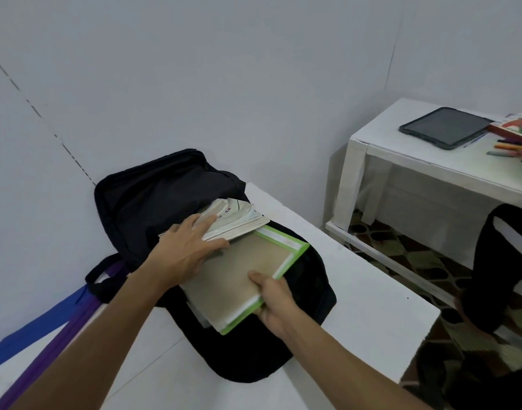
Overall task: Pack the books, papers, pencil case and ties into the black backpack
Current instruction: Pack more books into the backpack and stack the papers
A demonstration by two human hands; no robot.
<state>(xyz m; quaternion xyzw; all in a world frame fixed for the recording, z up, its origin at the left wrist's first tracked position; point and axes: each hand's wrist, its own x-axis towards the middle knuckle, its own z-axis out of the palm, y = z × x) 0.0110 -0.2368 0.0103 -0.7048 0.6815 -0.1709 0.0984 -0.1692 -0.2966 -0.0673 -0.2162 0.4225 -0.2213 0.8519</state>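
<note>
A black backpack (153, 202) was seen lying on a white surface (372, 291), with its main compartment unzipped and its flap thrown back toward the wall. A stack of books and papers (239, 221) was lodged in the backpack's opening, with fanned ends protruding. A green-edged book (239, 276) was held over the backpack's front panel, its far corner overlapped by that stack at the backpack's mouth. The left hand (186, 250) was laid flat across stack and book at the backpack's opening, its fingers (206, 223) extended and released, closed round nothing. The near corner of the green-edged book was grasped by the right hand (273, 303) above the backpack's front, with the thumb on top and the other fingers curled beneath. A blue tie (32, 329) and a purple tie (76, 318) were stretched along the surface to the left of the backpack, their far ends reaching its shoulder strap. To the right of the backpack, well apart on a second white surface (401, 149), a dark tablet (444, 127), a printed box (517, 127) and several loose markers (514, 147) were laid.
</note>
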